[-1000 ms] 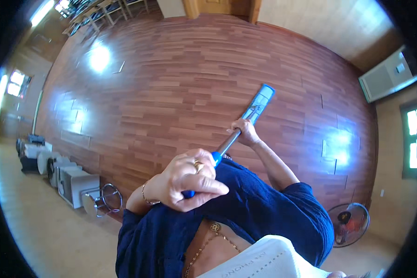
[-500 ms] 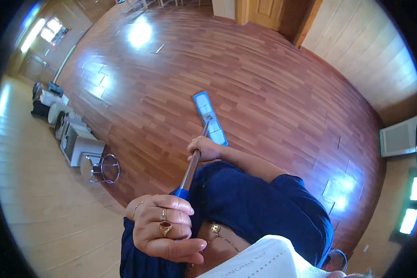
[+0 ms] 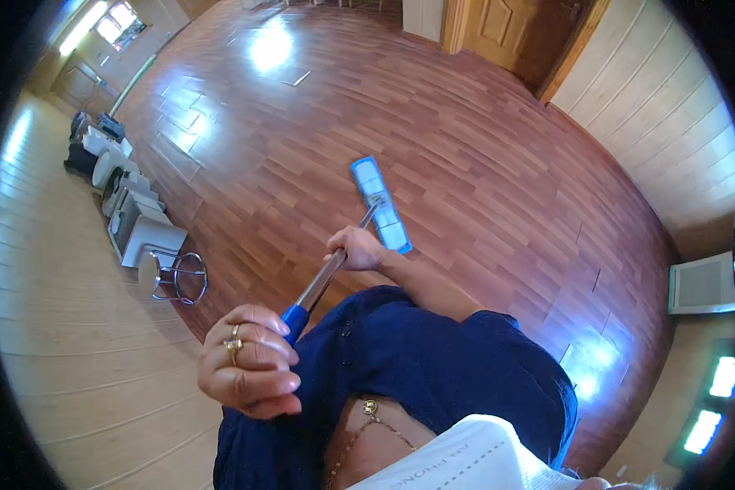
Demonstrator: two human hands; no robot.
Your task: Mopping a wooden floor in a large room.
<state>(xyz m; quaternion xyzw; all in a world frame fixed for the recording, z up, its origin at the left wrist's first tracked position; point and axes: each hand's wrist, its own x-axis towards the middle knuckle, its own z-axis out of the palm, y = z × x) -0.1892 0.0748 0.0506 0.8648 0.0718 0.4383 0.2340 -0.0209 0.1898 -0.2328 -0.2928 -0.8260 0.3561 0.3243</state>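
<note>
The fingers of the left hand (image 3: 249, 371) curl shut around the blue grip (image 3: 295, 313) at the top of a mop handle (image 3: 328, 273), with gold rings showing on two of them. Further down the metal shaft, the right hand (image 3: 356, 248) is wrapped tight around it, knuckles up, its forearm running back into a dark blue sleeve (image 3: 465, 327). The handle slants away from the body down to a flat blue and white mop head (image 3: 380, 204), which lies pressed on the wooden floor (image 3: 482, 147) just beyond the right hand.

The very end of the grip is hidden inside the left palm, and the right fingers cover part of the shaft. The joint between handle and mop head is small and hard to make out.

The floor is glossy reddish-brown planks with bright window glare. A metal stool frame (image 3: 177, 278) and pale boxy appliances (image 3: 131, 220) stand along the wall on the left, a wooden door (image 3: 498, 28) at the far end, and a white vented unit (image 3: 702, 284) at the right.
</note>
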